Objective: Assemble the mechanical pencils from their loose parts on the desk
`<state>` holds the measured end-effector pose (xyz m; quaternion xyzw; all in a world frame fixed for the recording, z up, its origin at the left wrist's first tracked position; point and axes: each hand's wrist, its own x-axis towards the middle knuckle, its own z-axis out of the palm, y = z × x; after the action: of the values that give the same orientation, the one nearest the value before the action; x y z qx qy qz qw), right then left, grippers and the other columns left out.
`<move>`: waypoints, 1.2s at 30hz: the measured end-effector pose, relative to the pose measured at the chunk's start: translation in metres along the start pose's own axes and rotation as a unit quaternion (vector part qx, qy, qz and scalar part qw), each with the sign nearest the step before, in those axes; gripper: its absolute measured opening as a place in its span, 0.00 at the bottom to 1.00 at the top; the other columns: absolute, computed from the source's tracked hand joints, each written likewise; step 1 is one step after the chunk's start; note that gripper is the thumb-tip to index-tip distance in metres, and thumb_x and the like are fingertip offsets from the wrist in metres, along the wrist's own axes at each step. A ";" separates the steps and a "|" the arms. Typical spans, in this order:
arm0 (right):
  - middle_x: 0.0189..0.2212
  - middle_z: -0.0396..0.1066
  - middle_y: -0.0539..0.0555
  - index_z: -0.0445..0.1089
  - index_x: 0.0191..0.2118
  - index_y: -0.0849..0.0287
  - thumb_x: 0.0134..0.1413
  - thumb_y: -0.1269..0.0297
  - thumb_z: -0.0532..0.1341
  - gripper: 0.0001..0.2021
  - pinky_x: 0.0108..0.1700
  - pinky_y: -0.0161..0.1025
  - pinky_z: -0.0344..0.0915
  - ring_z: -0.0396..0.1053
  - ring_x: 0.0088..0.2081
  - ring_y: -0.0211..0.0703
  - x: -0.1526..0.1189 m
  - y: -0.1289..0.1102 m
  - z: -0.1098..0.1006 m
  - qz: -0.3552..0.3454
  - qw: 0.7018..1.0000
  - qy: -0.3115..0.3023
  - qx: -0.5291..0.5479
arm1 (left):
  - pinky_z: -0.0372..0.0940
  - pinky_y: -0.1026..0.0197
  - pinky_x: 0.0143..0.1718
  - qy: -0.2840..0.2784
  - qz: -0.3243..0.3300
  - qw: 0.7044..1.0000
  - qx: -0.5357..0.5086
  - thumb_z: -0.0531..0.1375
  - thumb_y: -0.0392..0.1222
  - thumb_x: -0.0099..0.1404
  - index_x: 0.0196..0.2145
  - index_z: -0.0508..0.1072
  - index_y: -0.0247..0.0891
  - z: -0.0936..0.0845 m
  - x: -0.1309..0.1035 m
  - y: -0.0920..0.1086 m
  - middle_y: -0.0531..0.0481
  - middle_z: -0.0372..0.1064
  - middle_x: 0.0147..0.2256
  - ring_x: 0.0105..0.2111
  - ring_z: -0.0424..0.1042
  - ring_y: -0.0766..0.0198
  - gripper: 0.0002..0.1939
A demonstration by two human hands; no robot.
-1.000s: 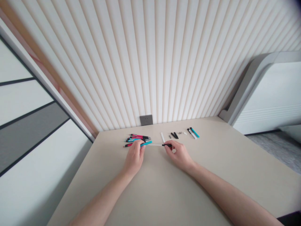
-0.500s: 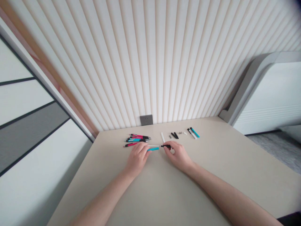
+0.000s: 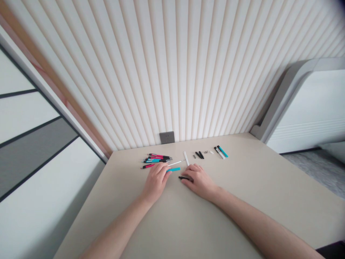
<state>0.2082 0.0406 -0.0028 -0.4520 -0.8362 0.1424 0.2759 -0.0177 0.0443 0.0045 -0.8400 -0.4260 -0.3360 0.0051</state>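
Observation:
My left hand [image 3: 155,180] is closed on a blue pen barrel [image 3: 174,169] and a thin white tube [image 3: 175,163], both sticking out to the right past its fingertips. A small dark tip shows near the tube's free end. Lower and to the right, close above or on the table, my right hand [image 3: 199,180] grips a black pen grip [image 3: 183,178] between thumb and fingers; part of it is hidden by the hand. Two loose white tubes [image 3: 186,158] lie just beyond the right fingertips. Red and blue pens [image 3: 157,160] lie in a pile beyond my left hand.
On the table [image 3: 167,223], farther right, lie black grips [image 3: 199,155], a small grey part [image 3: 194,156], small metal pieces [image 3: 206,152], white bits [image 3: 211,152], a white barrel [image 3: 219,153] and a blue barrel [image 3: 223,151]. A ribbed wall with a socket [image 3: 167,137] stands behind.
My right hand has drawn the black grip away from the white tube's end and down toward me. The left hand still holds the barrel and tube, with the tube now tilted upward.

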 end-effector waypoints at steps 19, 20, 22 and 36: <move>0.31 0.73 0.53 0.72 0.35 0.56 0.64 0.63 0.56 0.09 0.42 0.41 0.62 0.67 0.35 0.43 0.006 0.010 -0.012 -0.036 0.996 0.059 0.060 | 0.65 0.50 0.50 -0.037 0.054 0.998 0.000 0.54 0.40 0.71 0.43 0.70 0.40 -0.001 0.001 0.006 0.46 0.70 0.43 0.47 0.68 0.55 0.07; 0.31 0.73 0.53 0.72 0.35 0.56 0.64 0.64 0.56 0.08 0.43 0.41 0.61 0.67 0.36 0.43 0.006 0.010 -0.013 -0.043 0.996 0.056 0.055 | 0.65 0.50 0.50 -0.038 0.051 0.998 0.003 0.54 0.40 0.71 0.43 0.70 0.40 -0.001 0.001 0.006 0.45 0.70 0.43 0.47 0.68 0.55 0.07; 0.32 0.73 0.53 0.72 0.36 0.56 0.64 0.64 0.56 0.08 0.43 0.41 0.61 0.67 0.36 0.43 0.005 0.011 -0.015 -0.055 0.996 0.051 0.043 | 0.65 0.50 0.50 -0.040 0.046 0.998 0.006 0.53 0.40 0.71 0.43 0.70 0.39 -0.001 0.001 0.006 0.45 0.70 0.43 0.47 0.68 0.55 0.07; 0.30 0.72 0.53 0.72 0.33 0.57 0.64 0.63 0.53 0.12 0.39 0.37 0.61 0.68 0.34 0.42 0.008 0.023 -0.023 0.057 0.993 0.104 -0.023 | 0.63 0.45 0.54 -0.001 -0.008 1.000 0.018 0.53 0.41 0.71 0.42 0.70 0.40 0.001 0.000 0.002 0.42 0.64 0.53 0.54 0.65 0.52 0.07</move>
<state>0.2336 0.0602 0.0072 -0.5177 -0.7789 0.0914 0.3420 -0.0156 0.0432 0.0043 -0.8366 -0.4389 -0.3274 0.0168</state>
